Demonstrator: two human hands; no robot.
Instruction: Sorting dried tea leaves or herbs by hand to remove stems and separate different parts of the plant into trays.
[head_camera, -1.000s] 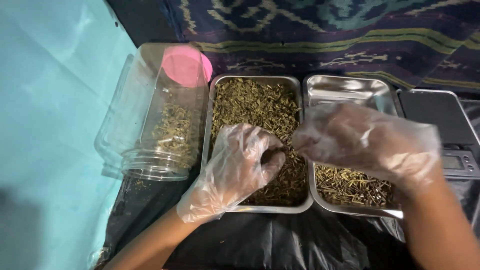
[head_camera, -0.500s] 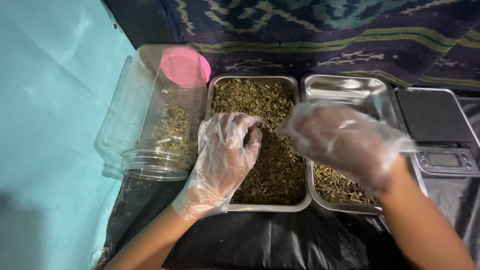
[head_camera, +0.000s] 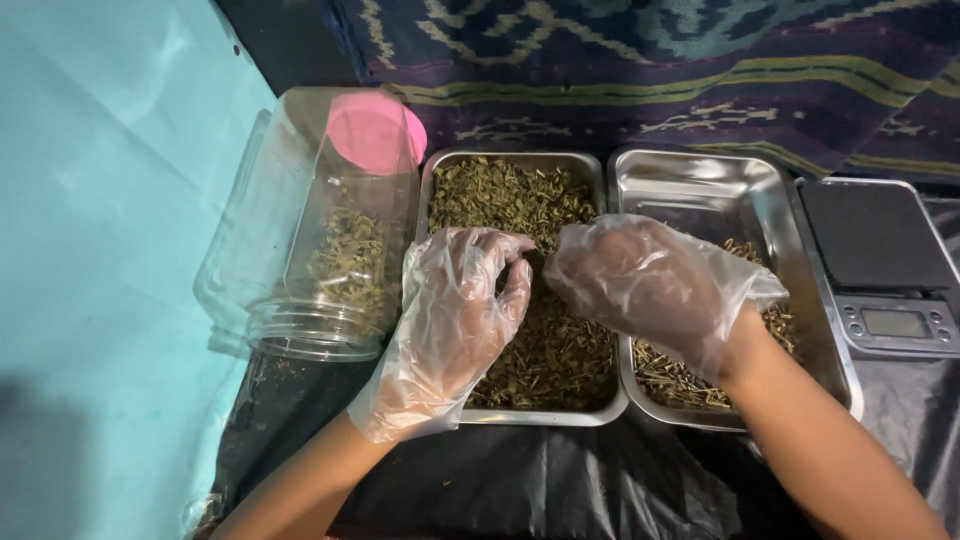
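- The dried herbs (head_camera: 520, 200) fill a steel tray (head_camera: 440, 175) under both gloved hands.
- The left hand (head_camera: 450, 320) curls over the herbs, fingertips pinched together; whether it grips any is unclear.
- The right hand (head_camera: 640, 285) cups loosely over the herbs, just beside the left.
- A second tray (head_camera: 690, 180) lies under the right wrist; a scale (head_camera: 885, 265) lies beyond it.
- A tipped clear jar (head_camera: 310, 240) lies left of the left hand.

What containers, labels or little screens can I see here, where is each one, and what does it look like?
Scale screen: far right, small grey rectangle on a dark flat scale; reading too small to tell.
Clear plastic jar: left, lying on its side, pink lid, some dried herb inside.
Left steel tray: centre, rectangular, full of dried herb, under both gloved hands.
Right steel tray: beside it, partly filled.
No labels visible.
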